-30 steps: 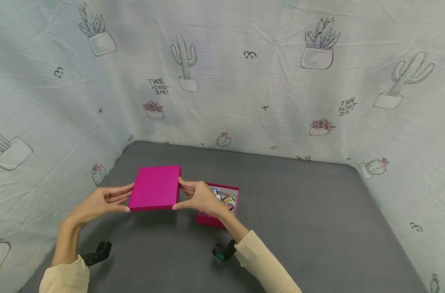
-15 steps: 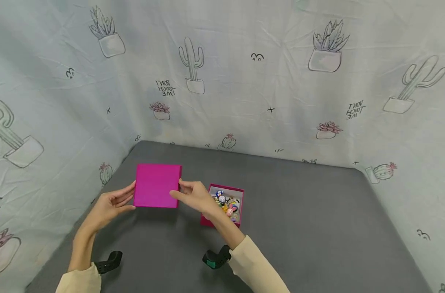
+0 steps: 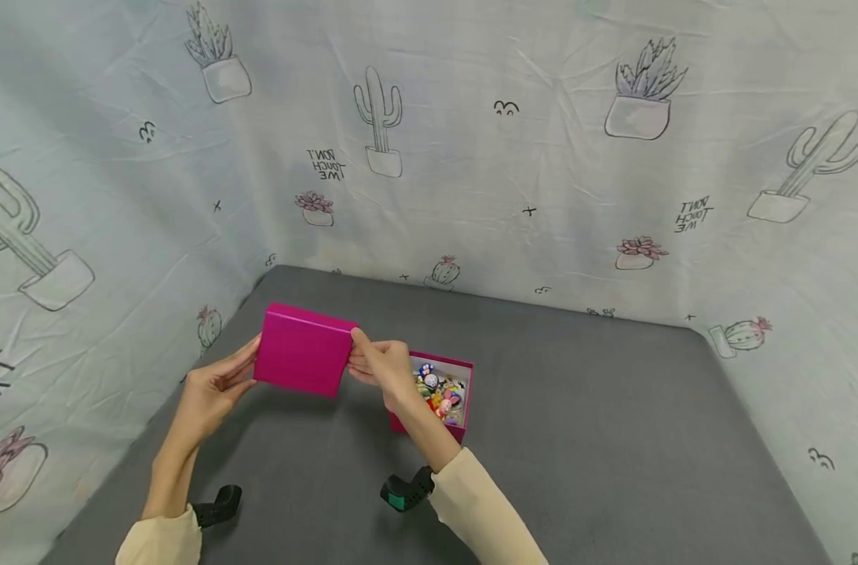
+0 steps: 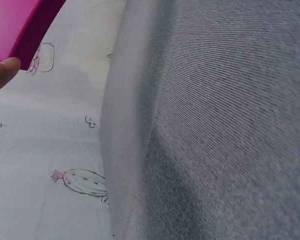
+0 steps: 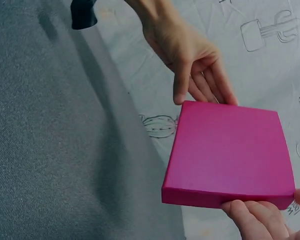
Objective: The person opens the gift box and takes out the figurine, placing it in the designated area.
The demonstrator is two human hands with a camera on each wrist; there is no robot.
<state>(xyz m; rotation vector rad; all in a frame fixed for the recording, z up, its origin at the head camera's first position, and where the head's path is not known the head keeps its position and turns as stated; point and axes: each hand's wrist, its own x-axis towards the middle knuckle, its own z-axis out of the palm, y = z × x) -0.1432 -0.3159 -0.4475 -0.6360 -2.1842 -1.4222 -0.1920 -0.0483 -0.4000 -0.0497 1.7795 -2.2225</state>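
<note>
A square magenta box lid [image 3: 304,351] is held up above the left part of the table, tilted with one side edge raised. My left hand [image 3: 213,392] grips its left edge between thumb and fingers. On the opposite edge my right hand [image 3: 386,369] pinches the lid, thumb at the upper corner. The right wrist view has the lid [image 5: 230,155] between both hands, its broad face smooth and plain. Only a corner of the lid [image 4: 32,37] and a fingertip [image 4: 5,72] show in the left wrist view.
Partly behind my right forearm, a magenta box [image 3: 454,432] stands uncovered on the grey table [image 3: 577,439], holding several small colourful figures [image 3: 444,399]. A pale cloth [image 3: 457,157] printed with cacti hangs around the back and sides. Black straps [image 3: 409,490] sit on both wrists.
The lid has tipped from lying nearly flat to a steeper tilt, its right side lower. My right thumb has shifted from the lid's near corner to its far corner.
</note>
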